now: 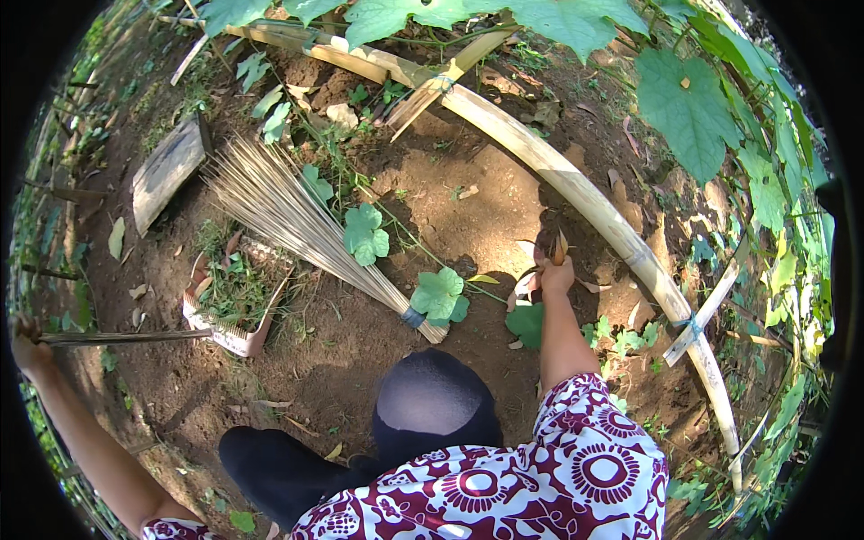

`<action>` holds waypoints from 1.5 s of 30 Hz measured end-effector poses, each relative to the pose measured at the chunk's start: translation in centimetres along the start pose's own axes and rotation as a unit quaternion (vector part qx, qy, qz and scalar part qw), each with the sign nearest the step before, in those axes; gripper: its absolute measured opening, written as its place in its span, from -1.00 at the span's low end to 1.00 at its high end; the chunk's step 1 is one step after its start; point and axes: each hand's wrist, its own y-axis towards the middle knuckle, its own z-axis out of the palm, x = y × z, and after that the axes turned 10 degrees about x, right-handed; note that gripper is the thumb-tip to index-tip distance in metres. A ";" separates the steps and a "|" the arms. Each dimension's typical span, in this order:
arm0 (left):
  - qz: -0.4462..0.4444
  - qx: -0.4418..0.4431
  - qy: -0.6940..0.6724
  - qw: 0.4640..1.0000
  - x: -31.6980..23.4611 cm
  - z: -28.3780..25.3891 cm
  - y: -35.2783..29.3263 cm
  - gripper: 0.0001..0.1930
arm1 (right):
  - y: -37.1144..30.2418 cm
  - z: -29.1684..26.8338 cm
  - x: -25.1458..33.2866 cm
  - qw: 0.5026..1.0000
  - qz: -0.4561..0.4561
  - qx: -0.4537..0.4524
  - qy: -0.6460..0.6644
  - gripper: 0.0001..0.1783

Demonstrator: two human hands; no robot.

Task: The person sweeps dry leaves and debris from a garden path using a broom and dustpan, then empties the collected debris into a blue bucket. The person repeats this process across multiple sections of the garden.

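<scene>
At the far left my left hand is closed round the end of a long thin handle. That handle runs to a pale dustpan with a comb-like edge, holding grass clippings and a few dry leaves. My right hand reaches forward to the soil, its fingers closed round brown dry leaves; part of the bunch is hidden by the fingers. Between my hands a stick broom, bound with a blue tie, lies on the ground, touched by neither hand.
A pale bamboo pole curves across the far and right sides, with short crosspieces tied to it. A wooden board lies at the left. A green vine trails beside the broom, and large leaves hang at the upper right.
</scene>
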 end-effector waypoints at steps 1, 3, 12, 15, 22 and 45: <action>-0.001 -0.001 0.000 1.000 -0.4 0.3 -0.6 -0.87 | -1.0 1.6 3.0 0.989 -0.056 0.074 0.113 -0.62; 0.004 0.009 -0.009 1.000 -1.0 2.0 -2.2 -0.84 | -5.4 7.6 9.6 0.904 -0.183 0.224 0.315 -0.66; 0.068 -0.026 0.004 0.997 -4.9 14.0 -7.6 -0.82 | -31.1 26.5 29.8 0.753 -0.327 0.569 0.042 -0.49; 0.066 -0.087 0.016 0.994 -5.2 16.3 -8.3 -0.84 | -35.1 29.8 32.1 0.678 -0.369 0.619 -0.143 -0.44; 0.067 -0.079 -0.010 0.995 -5.2 15.9 -8.6 -0.89 | -34.9 32.3 30.9 0.684 -0.416 0.562 -0.208 -0.66; 0.061 -0.069 -0.009 0.996 -4.4 13.4 -8.6 -0.85 | -2.3 18.9 25.7 0.861 -0.237 0.192 -0.406 -0.77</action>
